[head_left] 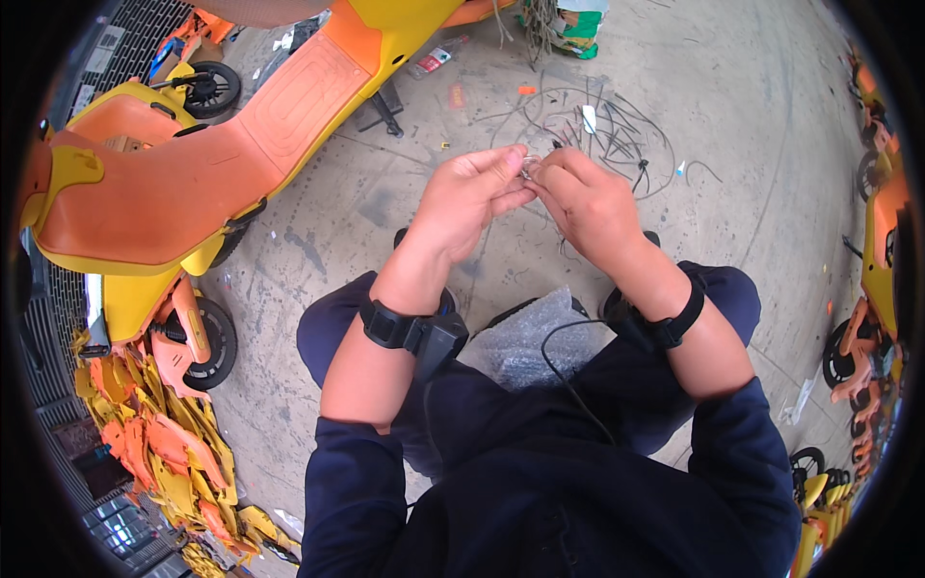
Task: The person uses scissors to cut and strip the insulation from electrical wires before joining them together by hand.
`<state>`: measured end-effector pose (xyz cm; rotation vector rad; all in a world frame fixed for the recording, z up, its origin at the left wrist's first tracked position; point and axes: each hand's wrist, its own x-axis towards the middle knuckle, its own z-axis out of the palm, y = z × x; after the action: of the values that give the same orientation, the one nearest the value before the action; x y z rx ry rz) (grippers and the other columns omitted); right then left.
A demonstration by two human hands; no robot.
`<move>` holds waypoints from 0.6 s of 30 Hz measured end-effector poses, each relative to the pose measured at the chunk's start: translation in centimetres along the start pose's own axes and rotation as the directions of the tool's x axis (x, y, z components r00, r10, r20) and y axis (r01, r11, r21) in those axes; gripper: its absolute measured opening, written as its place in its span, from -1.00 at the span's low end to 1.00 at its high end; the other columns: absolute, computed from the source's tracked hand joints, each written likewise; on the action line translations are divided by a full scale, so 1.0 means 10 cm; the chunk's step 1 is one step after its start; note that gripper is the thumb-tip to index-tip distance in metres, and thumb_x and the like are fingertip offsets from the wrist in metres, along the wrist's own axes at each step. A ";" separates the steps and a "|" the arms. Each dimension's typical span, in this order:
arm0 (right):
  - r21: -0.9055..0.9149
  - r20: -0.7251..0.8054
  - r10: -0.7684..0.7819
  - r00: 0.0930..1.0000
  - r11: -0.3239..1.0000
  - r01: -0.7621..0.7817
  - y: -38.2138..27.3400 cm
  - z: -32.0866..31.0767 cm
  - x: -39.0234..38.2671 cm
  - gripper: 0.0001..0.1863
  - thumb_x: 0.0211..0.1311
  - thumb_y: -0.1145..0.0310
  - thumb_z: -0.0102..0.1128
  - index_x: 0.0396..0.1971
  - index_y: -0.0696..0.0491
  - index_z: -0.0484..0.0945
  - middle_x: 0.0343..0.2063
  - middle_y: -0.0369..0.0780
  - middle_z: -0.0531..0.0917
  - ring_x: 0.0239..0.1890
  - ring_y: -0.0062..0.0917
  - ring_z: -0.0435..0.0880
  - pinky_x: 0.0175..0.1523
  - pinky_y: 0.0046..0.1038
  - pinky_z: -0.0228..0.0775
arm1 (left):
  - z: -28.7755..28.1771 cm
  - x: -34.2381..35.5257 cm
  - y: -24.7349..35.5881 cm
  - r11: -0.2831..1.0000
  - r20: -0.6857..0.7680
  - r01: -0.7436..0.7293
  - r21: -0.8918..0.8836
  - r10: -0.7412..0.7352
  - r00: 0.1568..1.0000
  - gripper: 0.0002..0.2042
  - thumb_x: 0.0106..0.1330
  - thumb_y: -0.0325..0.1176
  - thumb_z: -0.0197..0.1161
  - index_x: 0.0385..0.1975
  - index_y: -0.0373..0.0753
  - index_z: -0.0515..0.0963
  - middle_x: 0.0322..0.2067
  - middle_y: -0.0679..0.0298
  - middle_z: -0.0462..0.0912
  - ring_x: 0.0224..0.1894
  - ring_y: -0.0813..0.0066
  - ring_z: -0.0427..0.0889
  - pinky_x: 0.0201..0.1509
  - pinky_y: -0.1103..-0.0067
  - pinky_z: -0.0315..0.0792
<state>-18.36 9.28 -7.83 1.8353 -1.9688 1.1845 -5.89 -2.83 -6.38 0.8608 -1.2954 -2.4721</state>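
Note:
My left hand [467,197] and my right hand [585,204] meet in front of me above the concrete floor. Between their fingertips is a small shiny, metallic-looking piece [527,171]; the fingers hide most of it, so its kind does not show. Thumb and fingers of each hand are pinched together on it. Beyond the hands, a tangle of thin dark cables [617,135] lies on the floor. Clear bubble wrap [530,342] sits between my knees, below the hands.
A yellow and orange scooter [260,135] stands close on the left. Behind it are a heap of yellow and orange panels [173,443] and a black wheel [207,342]. More scooters [882,241] line the right edge. A plastic bottle [438,58] lies at the far side.

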 end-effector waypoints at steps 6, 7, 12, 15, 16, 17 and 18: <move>0.208 0.103 0.070 0.992 0.974 -0.090 0.05 -0.07 0.01 -0.75 -0.03 0.43 0.33 -0.29 0.03 0.54 -0.37 -0.28 0.55 -0.46 -0.40 0.58 -0.41 -0.46 0.46 | 0.04 0.01 -0.12 0.992 -0.035 -0.114 0.056 0.116 0.993 -0.67 0.32 -0.49 0.14 0.04 -0.47 0.41 -0.11 0.07 0.60 -0.13 0.38 0.62 0.04 0.49 0.52; 0.280 0.172 0.152 0.973 0.940 -0.196 0.03 -0.10 0.03 -0.73 -0.01 0.42 0.34 -0.26 0.04 0.54 -0.35 -0.26 0.55 -0.44 -0.42 0.58 -0.37 -0.47 0.46 | 0.04 0.02 -0.13 0.987 -0.058 -0.149 0.055 0.152 0.987 -0.68 0.31 -0.51 0.14 0.04 -0.47 0.41 -0.12 0.07 0.61 -0.14 0.39 0.63 0.03 0.50 0.53; 0.342 0.258 0.326 0.909 0.850 -0.402 0.02 -0.18 0.07 -0.64 0.03 0.38 0.34 -0.12 0.06 0.54 -0.33 -0.22 0.56 -0.44 -0.43 0.58 -0.33 -0.47 0.44 | 0.10 0.06 -0.11 0.973 -0.052 -0.204 0.109 0.211 0.976 -0.68 0.31 -0.56 0.10 0.05 -0.49 0.39 -0.15 0.03 0.62 -0.16 0.37 0.65 -0.05 0.53 0.56; 0.286 0.246 0.281 0.928 0.893 -0.347 0.04 -0.15 0.03 -0.60 0.01 0.39 0.35 -0.08 0.07 0.55 -0.35 -0.21 0.58 -0.44 -0.42 0.58 -0.33 -0.47 0.44 | 0.12 0.05 -0.09 0.969 -0.033 -0.201 0.144 0.207 0.978 -0.62 0.32 -0.57 0.08 0.12 -0.50 0.30 -0.17 0.00 0.62 -0.16 0.36 0.65 -0.07 0.53 0.57; 0.270 0.232 0.277 0.932 0.903 -0.335 0.05 -0.14 0.01 -0.60 0.01 0.40 0.36 -0.08 0.08 0.56 -0.36 -0.21 0.58 -0.44 -0.42 0.57 -0.33 -0.47 0.44 | 0.13 0.05 -0.08 0.970 -0.029 -0.184 0.158 0.191 0.981 -0.58 0.32 -0.58 0.07 0.17 -0.50 0.24 -0.17 -0.02 0.62 -0.16 0.37 0.65 -0.07 0.53 0.57; 0.271 0.233 0.277 0.932 0.902 -0.335 0.04 -0.12 0.00 -0.60 0.01 0.40 0.36 -0.08 0.08 0.56 -0.36 -0.21 0.58 -0.44 -0.42 0.57 -0.33 -0.47 0.44 | 0.12 0.05 -0.09 0.970 -0.031 -0.184 0.158 0.191 0.981 -0.58 0.32 -0.58 0.07 0.17 -0.50 0.24 -0.17 -0.02 0.62 -0.16 0.37 0.65 -0.07 0.53 0.57; 0.276 0.236 0.302 0.924 0.890 -0.362 0.04 -0.11 0.00 -0.63 0.01 0.40 0.35 -0.12 0.09 0.59 -0.38 -0.21 0.58 -0.43 -0.41 0.58 -0.32 -0.47 0.44 | 0.11 0.05 -0.10 0.966 -0.044 -0.171 0.196 0.183 0.982 -0.54 0.32 -0.58 0.06 0.21 -0.50 0.18 -0.17 -0.02 0.62 -0.16 0.36 0.65 -0.07 0.53 0.57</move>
<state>-19.10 10.00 -7.26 1.8586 -2.3958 1.5575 -6.86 -1.72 -6.86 0.8167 -1.5362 -2.1950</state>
